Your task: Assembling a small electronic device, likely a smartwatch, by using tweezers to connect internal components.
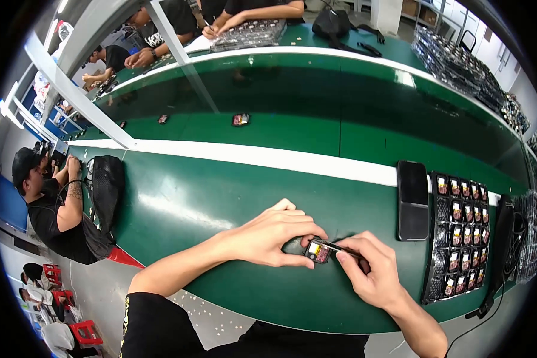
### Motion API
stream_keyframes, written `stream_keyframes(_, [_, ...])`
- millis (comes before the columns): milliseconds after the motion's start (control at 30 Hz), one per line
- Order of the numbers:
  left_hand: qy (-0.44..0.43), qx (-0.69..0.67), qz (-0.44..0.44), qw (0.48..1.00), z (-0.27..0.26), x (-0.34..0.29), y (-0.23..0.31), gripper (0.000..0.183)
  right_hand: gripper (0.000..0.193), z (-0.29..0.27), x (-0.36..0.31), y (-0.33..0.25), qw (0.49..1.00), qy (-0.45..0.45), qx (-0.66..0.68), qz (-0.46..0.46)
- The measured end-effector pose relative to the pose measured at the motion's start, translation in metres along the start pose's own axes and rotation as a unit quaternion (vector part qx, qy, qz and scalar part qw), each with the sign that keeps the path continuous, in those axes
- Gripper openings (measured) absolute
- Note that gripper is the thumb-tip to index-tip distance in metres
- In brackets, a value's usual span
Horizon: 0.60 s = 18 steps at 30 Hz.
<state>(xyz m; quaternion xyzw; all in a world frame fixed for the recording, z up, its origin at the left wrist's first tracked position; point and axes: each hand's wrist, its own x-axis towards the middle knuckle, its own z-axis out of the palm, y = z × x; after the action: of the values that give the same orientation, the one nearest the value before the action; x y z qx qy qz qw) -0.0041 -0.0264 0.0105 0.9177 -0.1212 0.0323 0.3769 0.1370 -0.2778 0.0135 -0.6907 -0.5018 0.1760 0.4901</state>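
A small dark module (319, 253), lower centre of frame, is gripped between thumb and fingers of the left hand (274, 235); a thin dark tool (333, 245) is pinched over it by the right hand (373, 268). A filled black tray (437, 238) is seen at right.

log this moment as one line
left grip: small square black-framed device | right grip: slim dark tool, tip at device | surface: green tabletop | at right: black rectangular slab, black plastic tray of similar devices
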Motion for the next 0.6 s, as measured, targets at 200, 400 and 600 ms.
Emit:
stream_keyframes(200, [-0.004,-0.056,-0.018,0.998,-0.008,-0.006,0.003,0.074,0.047,0.013,0.001,-0.003,0.991,-0.023,-0.126,-0.047])
stream_keyframes(400, [-0.024,-0.077,-0.022,0.997,-0.003,0.000,0.002,0.075,0.044,0.013,-0.004,-0.001,0.989,0.005,-0.145,-0.043])
stream_keyframes(600, [-0.032,-0.056,-0.042,0.997,-0.018,0.009,0.003,0.066,0.042,0.003,-0.006,0.010,0.980,0.007,-0.175,-0.095])
